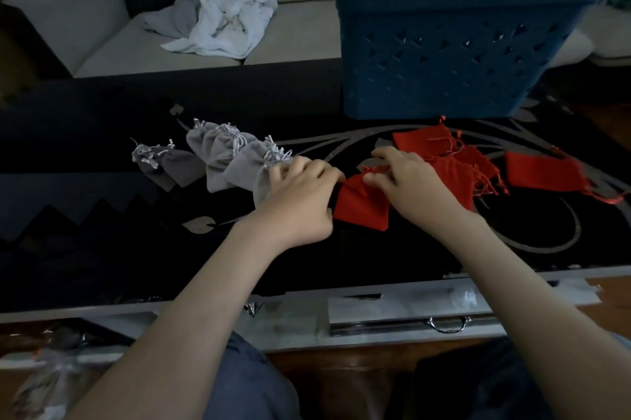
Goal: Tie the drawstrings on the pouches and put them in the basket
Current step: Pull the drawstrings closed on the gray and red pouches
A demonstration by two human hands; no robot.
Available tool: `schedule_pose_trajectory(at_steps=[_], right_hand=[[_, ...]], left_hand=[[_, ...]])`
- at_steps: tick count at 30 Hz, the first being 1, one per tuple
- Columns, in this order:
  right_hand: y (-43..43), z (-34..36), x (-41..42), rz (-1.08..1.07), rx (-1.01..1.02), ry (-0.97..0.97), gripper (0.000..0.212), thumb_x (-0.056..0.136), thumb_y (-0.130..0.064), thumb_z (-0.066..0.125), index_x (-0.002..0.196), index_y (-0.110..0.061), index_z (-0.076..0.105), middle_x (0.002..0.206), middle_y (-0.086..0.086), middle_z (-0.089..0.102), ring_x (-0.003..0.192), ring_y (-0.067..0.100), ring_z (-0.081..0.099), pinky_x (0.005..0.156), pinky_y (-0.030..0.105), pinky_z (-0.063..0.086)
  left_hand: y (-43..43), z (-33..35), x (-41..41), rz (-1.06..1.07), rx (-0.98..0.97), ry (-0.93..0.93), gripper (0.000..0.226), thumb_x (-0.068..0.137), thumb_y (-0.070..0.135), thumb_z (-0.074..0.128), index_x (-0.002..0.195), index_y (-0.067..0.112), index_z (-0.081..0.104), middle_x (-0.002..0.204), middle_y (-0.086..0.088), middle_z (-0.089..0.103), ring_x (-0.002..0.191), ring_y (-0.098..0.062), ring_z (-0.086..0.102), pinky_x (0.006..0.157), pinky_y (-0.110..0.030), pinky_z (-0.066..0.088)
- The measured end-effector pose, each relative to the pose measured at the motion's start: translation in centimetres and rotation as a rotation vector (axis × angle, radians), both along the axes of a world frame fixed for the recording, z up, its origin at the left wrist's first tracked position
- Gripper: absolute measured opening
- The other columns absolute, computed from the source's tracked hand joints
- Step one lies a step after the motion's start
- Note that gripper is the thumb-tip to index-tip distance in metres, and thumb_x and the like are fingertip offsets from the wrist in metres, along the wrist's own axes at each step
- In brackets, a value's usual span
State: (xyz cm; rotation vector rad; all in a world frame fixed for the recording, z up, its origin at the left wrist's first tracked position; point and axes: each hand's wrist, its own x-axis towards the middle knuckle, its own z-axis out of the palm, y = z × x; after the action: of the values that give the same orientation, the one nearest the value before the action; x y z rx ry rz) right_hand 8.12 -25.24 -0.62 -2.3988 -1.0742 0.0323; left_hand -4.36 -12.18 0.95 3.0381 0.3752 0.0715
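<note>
A red pouch [360, 206] lies on the black table between my hands. My left hand [300, 197] has its fingers curled at the pouch's left top corner, pinching its drawstring. Over the gathered neck of the pouch, my right hand [413, 185] pinches the red string. Several more red pouches [543, 172] lie to the right, with loose strings. Several grey pouches [222, 153] with tied strings lie to the left. The blue plastic basket [444, 54] stands behind, at the table's far right.
The black table [136, 248] has a silver leaf pattern and a pale front edge. A sofa with a crumpled white cloth [222, 23] is behind it. A drawer with a metal handle [447, 324] is below the table's front edge.
</note>
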Motion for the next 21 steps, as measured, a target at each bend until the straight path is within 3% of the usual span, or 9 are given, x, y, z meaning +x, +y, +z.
schedule_pose_trajectory(at_steps=[5, 8, 12, 15, 18, 19, 21], right_hand=[[-2.3, 0.8, 1.5, -0.300, -0.065, -0.269, 0.039, 0.095, -0.026, 0.050, 0.124, 0.001, 0.049, 0.119, 0.023, 0.056, 0.111, 0.039, 0.047, 0.088, 0.044, 0.038], [-3.7, 0.8, 2.1, -0.415, -0.162, -0.280, 0.037, 0.094, -0.022, 0.052, 0.120, 0.004, 0.050, 0.120, 0.025, 0.052, 0.113, 0.041, 0.045, 0.090, 0.046, 0.037], [-5.1, 0.2, 2.9, -0.436, -0.291, -0.213, 0.035, 0.092, -0.020, 0.055, 0.117, 0.005, 0.052, 0.124, 0.023, 0.047, 0.116, 0.040, 0.041, 0.095, 0.045, 0.035], [-5.5, 0.2, 3.2, -0.400, -0.158, -0.171, 0.026, 0.090, -0.015, 0.058, 0.110, 0.000, 0.053, 0.116, 0.021, 0.050, 0.110, 0.039, 0.045, 0.091, 0.045, 0.036], [-5.9, 1.2, 3.0, -0.321, 0.102, -0.053, 0.012, 0.088, -0.011, 0.058, 0.097, -0.009, 0.051, 0.101, 0.011, 0.054, 0.097, 0.032, 0.051, 0.087, 0.044, 0.040], [-6.0, 1.6, 2.9, -0.286, 0.173, -0.015, 0.010, 0.089, -0.010, 0.057, 0.095, -0.010, 0.050, 0.096, 0.007, 0.055, 0.092, 0.027, 0.053, 0.083, 0.040, 0.042], [-6.0, 2.3, 2.6, -0.225, 0.281, 0.057, 0.008, 0.090, -0.008, 0.056, 0.096, -0.011, 0.052, 0.086, -0.003, 0.058, 0.080, 0.011, 0.054, 0.073, 0.020, 0.042]], left_hand=[[-2.1, 0.2, 1.2, -0.035, -0.086, -0.136, 0.033, 0.095, 0.034, 0.045, 0.128, 0.029, 0.047, 0.125, 0.012, 0.052, 0.123, -0.016, 0.038, 0.097, -0.034, 0.029], [-3.3, -0.1, 2.0, -0.073, -0.241, -0.155, 0.024, 0.097, 0.028, 0.046, 0.118, 0.022, 0.056, 0.114, 0.004, 0.062, 0.106, -0.020, 0.057, 0.089, -0.038, 0.046], [-4.5, -0.6, 3.1, -0.062, -0.320, -0.150, 0.020, 0.097, 0.028, 0.047, 0.111, 0.021, 0.059, 0.105, 0.001, 0.066, 0.096, -0.019, 0.061, 0.080, -0.038, 0.051], [-5.0, -0.7, 3.7, -0.034, -0.379, -0.221, 0.021, 0.098, 0.027, 0.047, 0.108, 0.019, 0.062, 0.101, 0.001, 0.066, 0.093, -0.018, 0.061, 0.078, -0.034, 0.050], [-5.6, -0.9, 4.3, 0.013, -0.427, -0.297, 0.030, 0.100, 0.029, 0.044, 0.102, 0.010, 0.067, 0.097, -0.007, 0.063, 0.091, -0.022, 0.059, 0.080, -0.035, 0.046], [-5.8, -0.9, 4.4, 0.031, -0.445, -0.334, 0.034, 0.100, 0.029, 0.043, 0.099, 0.008, 0.069, 0.094, -0.008, 0.061, 0.088, -0.022, 0.058, 0.079, -0.033, 0.044], [-6.1, -0.7, 4.5, 0.072, -0.468, -0.390, 0.041, 0.101, 0.031, 0.041, 0.093, 0.005, 0.071, 0.084, -0.005, 0.055, 0.080, -0.019, 0.056, 0.074, -0.029, 0.040]])
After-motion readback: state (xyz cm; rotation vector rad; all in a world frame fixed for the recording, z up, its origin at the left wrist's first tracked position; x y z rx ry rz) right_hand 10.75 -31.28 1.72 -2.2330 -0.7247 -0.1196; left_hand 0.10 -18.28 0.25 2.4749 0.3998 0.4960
